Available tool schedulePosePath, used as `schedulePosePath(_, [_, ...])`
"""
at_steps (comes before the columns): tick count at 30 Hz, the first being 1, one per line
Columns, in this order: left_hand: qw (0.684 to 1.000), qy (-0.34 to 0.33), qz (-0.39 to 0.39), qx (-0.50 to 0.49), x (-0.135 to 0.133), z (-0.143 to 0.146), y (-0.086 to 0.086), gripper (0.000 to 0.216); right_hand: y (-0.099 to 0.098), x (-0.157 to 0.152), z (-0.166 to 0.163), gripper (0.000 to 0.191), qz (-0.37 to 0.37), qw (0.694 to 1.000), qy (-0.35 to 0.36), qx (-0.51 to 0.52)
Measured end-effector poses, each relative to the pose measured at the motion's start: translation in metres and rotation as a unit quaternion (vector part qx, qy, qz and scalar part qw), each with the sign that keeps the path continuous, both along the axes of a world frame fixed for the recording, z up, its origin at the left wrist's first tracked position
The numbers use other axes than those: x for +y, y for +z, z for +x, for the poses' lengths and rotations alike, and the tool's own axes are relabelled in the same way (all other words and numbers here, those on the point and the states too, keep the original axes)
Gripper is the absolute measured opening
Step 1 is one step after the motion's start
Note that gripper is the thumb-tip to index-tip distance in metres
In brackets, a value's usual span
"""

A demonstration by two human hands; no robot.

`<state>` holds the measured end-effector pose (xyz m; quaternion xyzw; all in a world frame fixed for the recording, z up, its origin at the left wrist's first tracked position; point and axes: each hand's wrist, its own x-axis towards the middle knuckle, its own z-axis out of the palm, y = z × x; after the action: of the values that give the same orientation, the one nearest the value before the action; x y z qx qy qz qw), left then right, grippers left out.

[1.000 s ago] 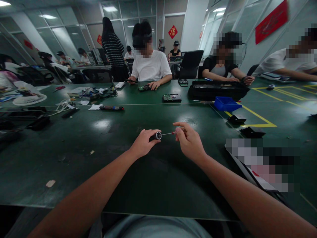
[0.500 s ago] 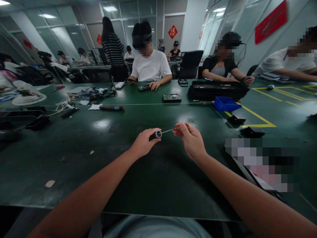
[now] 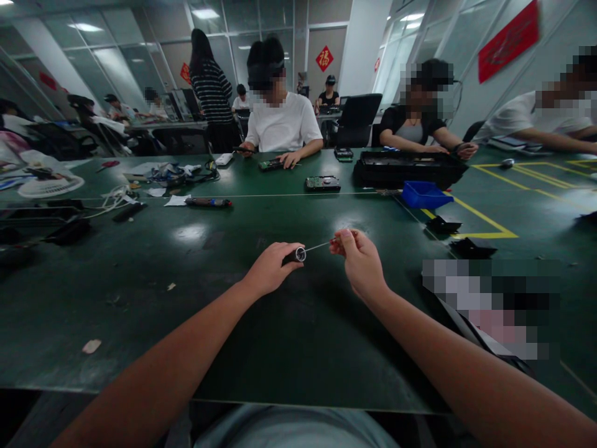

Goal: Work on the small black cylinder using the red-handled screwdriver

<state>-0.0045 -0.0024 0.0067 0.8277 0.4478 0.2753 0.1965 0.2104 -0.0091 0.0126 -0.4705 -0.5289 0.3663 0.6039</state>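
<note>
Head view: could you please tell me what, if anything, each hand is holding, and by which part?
The left hand holds a dark cylinder near its pale-ringed end; the right hand holds a thin-shafted tool by its far, reddish end.

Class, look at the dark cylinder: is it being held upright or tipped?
Tipped: the left hand grips the cylinder with its silver-rimmed end facing us and toward the right hand, rather than straight up.

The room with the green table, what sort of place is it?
Probably an electronics workshop: a circuit board and a heap of cables lie on the table, and people sit at it.
</note>
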Motion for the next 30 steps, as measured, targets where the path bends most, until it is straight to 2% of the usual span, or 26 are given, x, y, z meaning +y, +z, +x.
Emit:
schedulePosePath(5, [1.0, 0.004, 0.004, -0.007, -0.002, 0.0, 0.001, 0.036, 0.003, -0.002, -0.001, 0.029, 0.015, 0.999, 0.003, -0.035])
schedulePosePath(11, [1.0, 0.019, 0.004, -0.017, -0.001, -0.003, 0.0, 0.038, 0.018, -0.016, 0.001, 0.031, 0.029, 0.987, -0.005, -0.158])
schedulePosePath(15, [1.0, 0.022, 0.006, -0.02, -0.002, -0.003, 0.001, 0.038, 0.025, -0.021, 0.001, 0.036, 0.025, 0.971, -0.048, -0.234])
schedulePosePath(21, [0.999, 0.03, 0.002, -0.017, 0.0, -0.006, -0.002, 0.039, 0.024, -0.021, 0.0, 0.018, 0.084, 0.967, 0.012, -0.239])
schedulePosePath(25, [0.999, 0.035, 0.008, -0.024, 0.002, -0.007, -0.004, 0.039, 0.025, -0.023, 0.0, 0.013, 0.107, 0.958, 0.041, -0.263])
schedulePosePath(27, [0.999, 0.032, 0.009, -0.02, 0.002, -0.007, -0.004, 0.039, 0.025, -0.024, 0.0, 0.015, 0.101, 0.956, 0.05, -0.27])
schedulePosePath(30, [0.999, 0.028, 0.01, -0.015, 0.0, -0.006, -0.004, 0.039, 0.026, -0.025, 0.0, 0.032, 0.069, 0.959, 0.043, -0.27])
